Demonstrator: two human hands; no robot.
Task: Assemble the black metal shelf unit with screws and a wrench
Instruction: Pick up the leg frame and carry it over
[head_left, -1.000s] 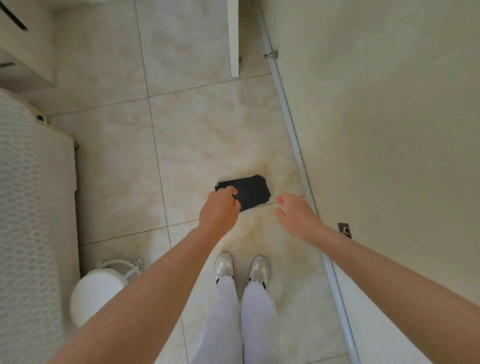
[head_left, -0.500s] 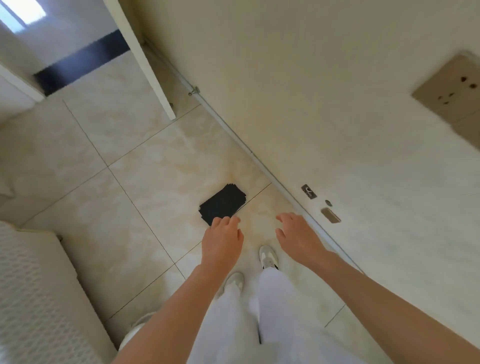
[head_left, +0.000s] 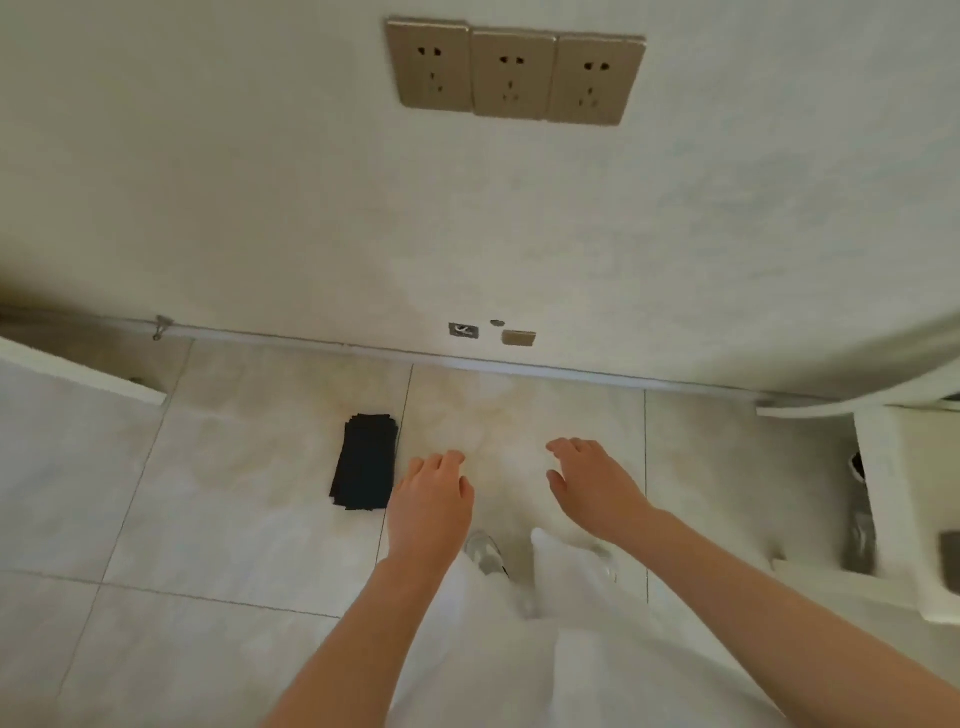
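A flat stack of black rectangular pieces lies on the pale tiled floor near the wall. My left hand hovers just right of the stack, palm down, fingers relaxed, holding nothing. My right hand is held out further right, also palm down and empty. Neither hand touches the stack. No screws or wrench are in view.
A cream wall with three beige sockets rises ahead, with a skirting strip at its foot. A white door edge is at the left. White furniture stands at the right. My legs and shoes are below my hands.
The view has swung right to face the wall. The black stack now lies left of my left hand instead of in front of it. Both hands stay empty.
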